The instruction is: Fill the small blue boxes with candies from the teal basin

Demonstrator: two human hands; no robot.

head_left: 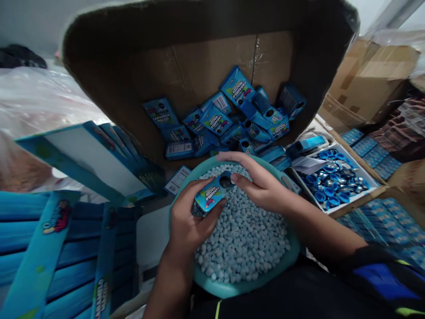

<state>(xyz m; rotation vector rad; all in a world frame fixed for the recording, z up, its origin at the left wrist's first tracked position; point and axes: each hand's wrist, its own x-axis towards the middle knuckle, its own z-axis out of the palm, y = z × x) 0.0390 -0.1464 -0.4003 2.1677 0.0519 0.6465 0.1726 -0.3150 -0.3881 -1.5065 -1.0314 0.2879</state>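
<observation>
My left hand (189, 217) is wrapped round a small blue candy box (212, 195) with "Caramelo Macizo" lettering, held tilted above the candies. A round dark opening shows at the box's upper right end. Beside that end is my right hand (257, 179), its thumb at the opening and its fingers stretched out beyond it. Candies show in the gap between those fingers and the box. Under both hands lies a turquoise basin (215, 290) filled with small pale blue candies (245, 235).
Behind the basin, a large cardboard box (212, 53) lies open towards me with several blue candy boxes (217, 119) inside. To the right is a white tray (327, 208) of blue and silver round caps (332, 181). Blue display cartons (29, 248) stand at the left.
</observation>
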